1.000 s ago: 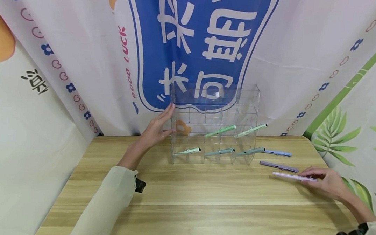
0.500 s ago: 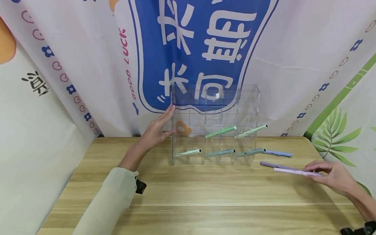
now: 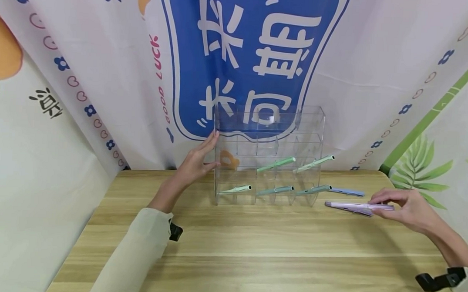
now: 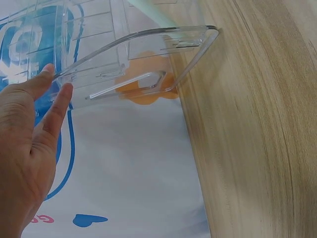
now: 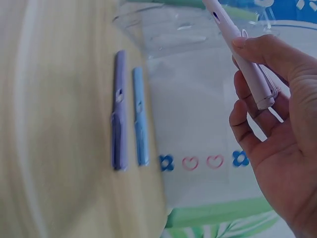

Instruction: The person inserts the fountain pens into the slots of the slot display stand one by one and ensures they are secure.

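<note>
A clear acrylic pen rack stands near the back of the table, with several green and teal pens in its compartments. My left hand touches the rack's left side panel, fingers mostly straight; the left wrist view shows the fingertips at the panel's edge. Between thumb and fingers, my right hand pinches a pale lilac pen near its clip end, held above the table. Below it lies a purple pen, partly covered by the lilac one in the head view. A blue pen lies alongside.
The wooden table extends in front of the rack. A printed curtain hangs directly behind the rack and the table's back edge. A pale green pen sticks out at the rack's right side.
My right hand has lifted the lilac pen and carried it away from me, from in front of the purple pen to over it. The left hand has stayed at the rack.
</note>
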`<state>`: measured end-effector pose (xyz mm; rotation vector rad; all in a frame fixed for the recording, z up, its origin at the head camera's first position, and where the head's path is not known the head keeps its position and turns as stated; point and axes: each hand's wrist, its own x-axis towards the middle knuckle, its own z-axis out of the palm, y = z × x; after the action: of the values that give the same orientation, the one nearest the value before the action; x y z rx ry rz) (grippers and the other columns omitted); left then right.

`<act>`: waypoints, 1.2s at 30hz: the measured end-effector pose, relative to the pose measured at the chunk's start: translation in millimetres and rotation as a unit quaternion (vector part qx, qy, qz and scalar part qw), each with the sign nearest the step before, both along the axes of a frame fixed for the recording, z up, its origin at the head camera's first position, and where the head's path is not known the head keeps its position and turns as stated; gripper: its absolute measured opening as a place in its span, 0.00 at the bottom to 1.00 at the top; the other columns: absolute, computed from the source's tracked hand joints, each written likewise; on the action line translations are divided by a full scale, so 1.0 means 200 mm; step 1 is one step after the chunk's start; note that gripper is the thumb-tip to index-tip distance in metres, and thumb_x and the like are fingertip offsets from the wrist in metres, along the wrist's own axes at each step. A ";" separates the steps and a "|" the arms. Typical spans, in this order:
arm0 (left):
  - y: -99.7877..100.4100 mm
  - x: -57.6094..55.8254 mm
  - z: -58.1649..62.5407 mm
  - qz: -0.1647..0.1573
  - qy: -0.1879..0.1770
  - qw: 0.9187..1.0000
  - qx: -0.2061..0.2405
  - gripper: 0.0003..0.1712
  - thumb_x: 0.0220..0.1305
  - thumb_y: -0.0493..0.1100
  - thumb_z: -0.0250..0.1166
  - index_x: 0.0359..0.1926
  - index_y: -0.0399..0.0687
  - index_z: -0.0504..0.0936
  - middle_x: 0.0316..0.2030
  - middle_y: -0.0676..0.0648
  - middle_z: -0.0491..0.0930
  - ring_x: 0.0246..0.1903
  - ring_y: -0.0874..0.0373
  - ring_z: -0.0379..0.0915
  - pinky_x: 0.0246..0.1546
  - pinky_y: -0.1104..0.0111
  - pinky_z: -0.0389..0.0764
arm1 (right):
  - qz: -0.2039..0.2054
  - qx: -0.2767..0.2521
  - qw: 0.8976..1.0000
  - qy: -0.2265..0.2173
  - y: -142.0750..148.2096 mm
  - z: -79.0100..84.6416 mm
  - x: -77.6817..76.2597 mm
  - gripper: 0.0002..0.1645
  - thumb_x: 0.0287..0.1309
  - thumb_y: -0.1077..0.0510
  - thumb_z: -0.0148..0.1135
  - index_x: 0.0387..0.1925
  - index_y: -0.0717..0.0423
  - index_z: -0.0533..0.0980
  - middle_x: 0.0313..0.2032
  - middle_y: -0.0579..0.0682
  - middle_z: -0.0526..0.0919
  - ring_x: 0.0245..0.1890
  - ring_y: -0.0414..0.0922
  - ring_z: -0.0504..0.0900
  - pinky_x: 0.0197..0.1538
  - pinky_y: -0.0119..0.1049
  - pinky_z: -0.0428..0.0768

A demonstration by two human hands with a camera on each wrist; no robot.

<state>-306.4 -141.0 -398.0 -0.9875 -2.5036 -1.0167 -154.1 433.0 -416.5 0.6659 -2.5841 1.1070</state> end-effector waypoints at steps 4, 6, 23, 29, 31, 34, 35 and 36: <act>0.00 0.00 0.00 0.001 -0.005 1.000 -0.002 0.57 0.59 0.25 0.75 0.83 0.37 0.54 0.82 0.36 0.47 0.77 0.38 0.59 0.62 0.60 0.85 | 0.007 -0.002 1.000 0.010 -0.06 0.05 -0.02 0.21 0.45 0.79 0.78 0.37 0.53 0.91 0.40 0.40 0.90 0.40 0.32 0.83 0.32 0.22 0.77; 0.00 0.00 0.00 0.002 -0.007 1.000 -0.001 0.56 0.59 0.25 0.75 0.83 0.37 0.54 0.82 0.37 0.47 0.77 0.38 0.59 0.62 0.60 0.85 | 0.009 0.002 1.000 0.015 -0.08 0.06 -0.04 0.21 0.46 0.78 0.78 0.37 0.53 0.91 0.40 0.37 0.90 0.41 0.31 0.82 0.33 0.22 0.77; 0.00 0.01 0.00 0.000 0.008 1.000 0.003 0.58 0.59 0.25 0.76 0.83 0.40 0.53 0.82 0.34 0.49 0.76 0.35 0.59 0.61 0.56 0.86 | 0.095 -0.022 0.993 0.070 -0.27 0.16 -0.13 0.25 0.39 0.82 0.77 0.38 0.55 0.90 0.37 0.46 0.90 0.35 0.35 0.83 0.25 0.28 0.74; 0.00 0.01 0.00 -0.001 0.013 1.000 0.003 0.58 0.58 0.25 0.76 0.83 0.40 0.53 0.81 0.33 0.49 0.76 0.35 0.60 0.60 0.56 0.86 | 0.112 -0.031 0.990 0.080 -0.35 0.18 -0.16 0.25 0.40 0.82 0.77 0.38 0.56 0.90 0.36 0.47 0.89 0.33 0.36 0.81 0.25 0.29 0.73; 0.00 0.01 0.00 -0.002 0.016 1.000 0.004 0.57 0.58 0.25 0.76 0.83 0.38 0.54 0.81 0.33 0.49 0.76 0.35 0.59 0.60 0.56 0.86 | 0.108 -0.027 0.990 0.082 -0.38 0.19 -0.17 0.25 0.41 0.81 0.78 0.39 0.53 0.90 0.37 0.46 0.90 0.33 0.36 0.81 0.24 0.28 0.72; 0.00 0.00 0.00 -0.002 0.016 1.000 0.005 0.57 0.58 0.24 0.76 0.82 0.36 0.55 0.81 0.33 0.50 0.77 0.36 0.58 0.60 0.56 0.86 | 0.079 -0.016 0.994 0.076 -0.43 0.20 -0.17 0.24 0.45 0.77 0.80 0.39 0.48 0.91 0.37 0.44 0.90 0.33 0.36 0.81 0.26 0.26 0.73; 0.00 0.00 0.00 -0.001 0.015 1.000 0.005 0.56 0.58 0.24 0.76 0.82 0.35 0.55 0.81 0.33 0.49 0.77 0.36 0.58 0.60 0.57 0.86 | 0.066 -0.007 0.995 0.074 -0.44 0.21 -0.17 0.24 0.46 0.75 0.80 0.39 0.46 0.91 0.37 0.42 0.90 0.34 0.35 0.81 0.28 0.24 0.75; 0.00 0.00 0.00 -0.002 0.016 1.000 0.005 0.56 0.58 0.24 0.76 0.82 0.34 0.55 0.81 0.33 0.49 0.77 0.36 0.58 0.60 0.57 0.86 | 0.062 -0.005 0.996 0.069 -0.46 0.21 -0.17 0.24 0.48 0.74 0.80 0.40 0.44 0.91 0.38 0.41 0.90 0.35 0.35 0.82 0.31 0.22 0.76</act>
<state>-306.4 -140.6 -398.7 -0.9970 -2.4697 -1.0072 -188.6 341.9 -374.3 0.8778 -2.4469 1.0692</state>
